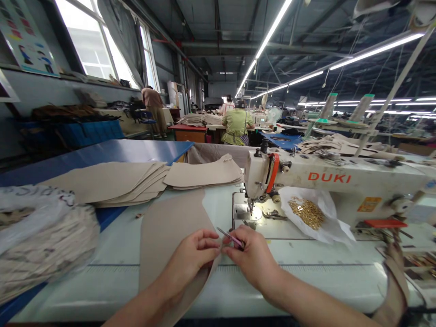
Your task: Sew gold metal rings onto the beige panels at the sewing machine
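Note:
A long beige fabric piece point(170, 227) lies on the pale sewing table point(306, 268) in front of me. My left hand point(192, 256) pinches its right edge, fingers closed on the cloth. My right hand point(250, 256) is closed round a small pink-handled tool, probably thread snips point(230, 237), whose tip points left at that same edge. Both hands meet just in front of the needle area point(251, 209) of the white DUKI sewing machine point(340, 181).
Stacks of cut beige pieces point(136, 181) lie at the back of the table. A plastic bag of small gold parts point(308, 212) sits under the machine arm. A bulky bag of cloth point(41, 236) fills the left. Other people work at benches farther back.

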`<state>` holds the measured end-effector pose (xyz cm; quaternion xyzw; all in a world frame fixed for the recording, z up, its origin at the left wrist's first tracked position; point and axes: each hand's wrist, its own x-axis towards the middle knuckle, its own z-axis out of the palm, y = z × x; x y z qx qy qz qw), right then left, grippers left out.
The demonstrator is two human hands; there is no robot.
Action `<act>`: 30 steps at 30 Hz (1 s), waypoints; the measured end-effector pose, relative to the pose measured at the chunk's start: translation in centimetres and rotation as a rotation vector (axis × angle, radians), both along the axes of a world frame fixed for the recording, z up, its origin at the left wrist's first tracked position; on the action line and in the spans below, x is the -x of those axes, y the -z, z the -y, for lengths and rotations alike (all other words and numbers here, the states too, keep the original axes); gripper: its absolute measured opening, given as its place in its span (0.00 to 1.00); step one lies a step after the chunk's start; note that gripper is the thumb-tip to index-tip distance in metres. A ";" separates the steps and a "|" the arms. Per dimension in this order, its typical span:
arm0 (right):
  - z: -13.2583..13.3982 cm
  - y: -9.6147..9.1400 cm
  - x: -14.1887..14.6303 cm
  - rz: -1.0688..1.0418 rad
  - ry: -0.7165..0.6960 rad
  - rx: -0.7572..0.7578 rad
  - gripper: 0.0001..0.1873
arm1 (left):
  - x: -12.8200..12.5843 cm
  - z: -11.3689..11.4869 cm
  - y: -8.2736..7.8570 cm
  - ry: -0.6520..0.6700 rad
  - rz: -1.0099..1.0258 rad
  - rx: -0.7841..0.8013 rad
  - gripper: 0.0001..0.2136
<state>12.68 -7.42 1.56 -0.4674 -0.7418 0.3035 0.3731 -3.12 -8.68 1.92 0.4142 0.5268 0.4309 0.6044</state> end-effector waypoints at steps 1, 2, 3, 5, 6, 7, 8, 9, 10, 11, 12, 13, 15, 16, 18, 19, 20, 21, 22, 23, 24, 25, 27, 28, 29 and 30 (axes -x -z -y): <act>0.0 -0.1 0.1 0.031 -0.019 -0.033 0.07 | 0.0 0.0 0.1 0.000 0.002 -0.003 0.16; 0.0 -0.2 0.1 0.067 -0.038 -0.066 0.08 | 0.0 -0.1 0.2 0.000 0.001 -0.010 0.16; 0.0 -0.2 0.2 0.108 -0.053 -0.095 0.09 | 0.1 -0.1 0.3 -0.001 -0.001 -0.018 0.15; 0.0 -0.3 0.3 0.201 -0.065 -0.139 0.10 | 0.1 -0.2 0.5 0.001 0.000 -0.032 0.15; 0.0 -0.3 0.3 0.253 -0.065 -0.155 0.10 | 0.2 -0.3 0.6 0.004 0.004 -0.036 0.14; -0.1 -0.3 0.4 0.304 -0.067 -0.166 0.09 | 0.2 -0.3 0.7 0.005 0.010 -0.039 0.14; -0.1 -0.3 0.5 0.350 -0.071 -0.174 0.08 | 0.2 -0.3 0.7 0.006 0.018 -0.041 0.14; -0.2 -0.3 0.5 0.388 -0.075 -0.177 0.07 | 0.2 -0.4 0.7 0.003 0.024 -0.042 0.14; -0.2 -0.3 0.6 0.414 -0.083 -0.173 0.07 | 0.2 -0.4 0.7 -0.002 0.029 -0.040 0.14; -0.3 -0.3 0.6 0.424 -0.091 -0.163 0.06 | 0.3 -0.4 0.7 -0.009 0.032 -0.036 0.14; -0.4 -0.4 0.6 0.416 -0.100 -0.144 0.06 | 0.3 -0.4 0.7 -0.016 0.034 -0.032 0.14; -0.5 -0.4 0.5 0.389 -0.109 -0.117 0.06 | 0.3 -0.4 0.8 -0.023 0.035 -0.028 0.14; -0.6 -0.5 0.2 0.282 -0.141 -0.033 0.07 | 0.4 -0.4 0.9 -0.034 0.038 -0.015 0.13; -0.6 -0.5 0.0 0.198 -0.183 0.040 0.08 | 0.4 -0.4 0.9 -0.040 0.042 -0.012 0.13; -0.6 -0.7 -0.6 -0.014 -0.319 0.252 0.09 | 0.5 -0.4 1.0 -0.049 0.055 -0.006 0.12; -0.6 -0.7 -0.9 -0.126 -0.388 0.371 0.10 | 0.5 -0.4 1.0 -0.052 0.062 -0.004 0.11; -0.6 -0.8 -1.2 -0.226 -0.441 0.475 0.12 | 0.6 -0.4 1.0 -0.054 0.067 0.000 0.11; -0.7 -0.8 -1.4 -0.301 -0.464 0.548 0.13 | 0.6 -0.4 0.9 -0.052 0.070 0.004 0.11; -0.7 -0.9 -1.6 -0.345 -0.455 0.586 0.15 | 0.6 -0.4 0.9 -0.048 0.071 0.010 0.11; -0.7 -0.9 -1.8 -0.363 -0.426 0.590 0.16 | 0.6 -0.4 0.8 -0.049 0.070 0.018 0.11; -0.8 -0.9 -1.8 -0.360 -0.389 0.571 0.17 | 0.6 -0.4 0.8 -0.050 0.069 0.024 0.11; -0.9 -0.8 -1.8 -0.338 -0.354 0.535 0.16 | 0.6 -0.3 0.7 -0.050 0.070 0.030 0.12; -0.9 -0.7 -1.6 -0.263 -0.268 0.408 0.13 | 0.6 -0.3 0.7 -0.056 0.074 0.037 0.12; -0.9 -0.6 -1.4 -0.208 -0.220 0.330 0.10 | 0.6 -0.3 0.7 -0.055 0.072 0.035 0.12; -0.9 -0.6 -1.2 -0.142 -0.170 0.252 0.07 | 0.6 -0.3 0.7 -0.051 0.070 0.030 0.12; -0.8 -0.7 -0.9 -0.070 -0.126 0.183 0.05 | 0.6 -0.3 0.6 -0.047 0.069 0.026 0.13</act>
